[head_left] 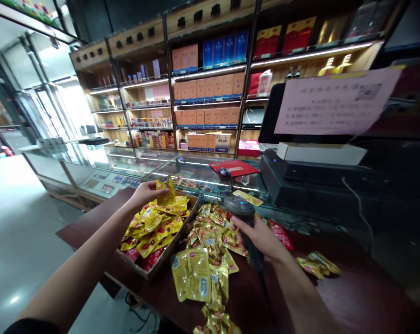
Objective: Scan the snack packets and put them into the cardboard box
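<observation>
Two arms outstretched, left hand (pinching packet), right hand around scanner

A shop: lit wooden display shelves stacked with rows of matching boxed goods line the back, a long glass display counter runs before them, and a handheld barcode scanner is over the tabletop.

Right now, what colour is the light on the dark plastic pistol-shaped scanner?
The light is blue, clearest in head view.
</observation>
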A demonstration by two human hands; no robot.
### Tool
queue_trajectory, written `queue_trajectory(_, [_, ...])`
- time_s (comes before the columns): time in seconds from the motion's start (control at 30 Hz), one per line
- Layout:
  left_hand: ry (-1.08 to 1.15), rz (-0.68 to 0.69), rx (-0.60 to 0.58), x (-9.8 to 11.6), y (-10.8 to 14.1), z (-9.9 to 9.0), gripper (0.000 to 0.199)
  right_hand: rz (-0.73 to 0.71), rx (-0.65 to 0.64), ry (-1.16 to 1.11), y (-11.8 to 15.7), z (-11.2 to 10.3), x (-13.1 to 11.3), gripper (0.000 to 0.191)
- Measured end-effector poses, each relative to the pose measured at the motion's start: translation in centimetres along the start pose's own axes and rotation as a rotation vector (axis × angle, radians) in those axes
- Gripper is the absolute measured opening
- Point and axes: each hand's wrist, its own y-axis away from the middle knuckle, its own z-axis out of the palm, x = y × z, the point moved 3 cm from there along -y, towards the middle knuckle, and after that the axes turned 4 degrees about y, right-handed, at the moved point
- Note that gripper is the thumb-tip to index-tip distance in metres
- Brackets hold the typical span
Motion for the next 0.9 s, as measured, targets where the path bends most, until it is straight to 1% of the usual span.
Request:
queue_trajectory(0.1, [0.015, 0.028, 0.15, 1.2, 1.1, -2.5, 0.052, -0.007, -0.011, 0.013, -0.1, 0.1, 0.0, 0.04])
queue_trajectory(0.17, [0.011, 0.046, 0.241, 1.8, 1.4, -3.2, 0.055, -0.005, -0.012, 0.019, -0.2, 0.4, 0.3, 0.039])
queue_trajectory(0.23, [0.013, 0.051, 0.265, 2.0, 1.3, -3.2, 0.056, 0.003, -0.01, 0.022, -0.3, 0.6, 0.7, 0.039])
queue_trajectory(0.3, [0.014, 0.059, 0.24, 1.9, 0.8, -2.4, 0.057, 0.005, -0.01, 0.022, -0.4, 0.8, 1.0, 0.039])
queue_trajectory(0.33, [0.001, 0.063, 0.222, 1.6, 0.5, -1.7, 0.057, 0.006, -0.009, 0.018, -0.4, 0.8, 1.0, 0.039])
queue_trajectory(0.4, [-0.033, 0.067, 0.166, 1.0, -0.1, 0.4, 0.056, 0.012, 0.007, 0.003, -0.2, 0.3, 0.8, 0.039])
queue_trajectory(0.47, [-0.048, 0.065, 0.09, 0.0, -0.8, 3.2, 0.054, 0.013, 0.046, -0.018, 0.1, -0.8, 0.3, 0.04])
queue_trajectory(0.6, [-0.04, 0.037, -0.092, -2.2, -1.7, 10.3, 0.05, 0.0, 0.151, -0.069, 0.8, -4.3, -0.6, 0.041])
queue_trajectory(0.67, [-0.013, 0.02, -0.175, -3.3, -2.0, 13.7, 0.049, 0.001, 0.231, -0.098, 1.2, -6.4, -0.7, 0.041])
queue_trajectory(0.73, [0.017, 0.017, -0.249, -4.4, -2.3, 16.7, 0.047, -0.003, 0.296, -0.125, 1.6, -8.2, -0.6, 0.04])
queue_trajectory(0.83, [0.007, 0.012, -0.36, -5.9, -2.6, 20.2, 0.044, -0.01, 0.346, -0.156, 2.2, -9.7, -0.5, 0.039])
queue_trajectory(0.9, [-0.016, 0.002, -0.416, -6.9, -2.5, 21.9, 0.044, -0.023, 0.354, -0.158, 2.4, -10.0, -0.6, 0.039])
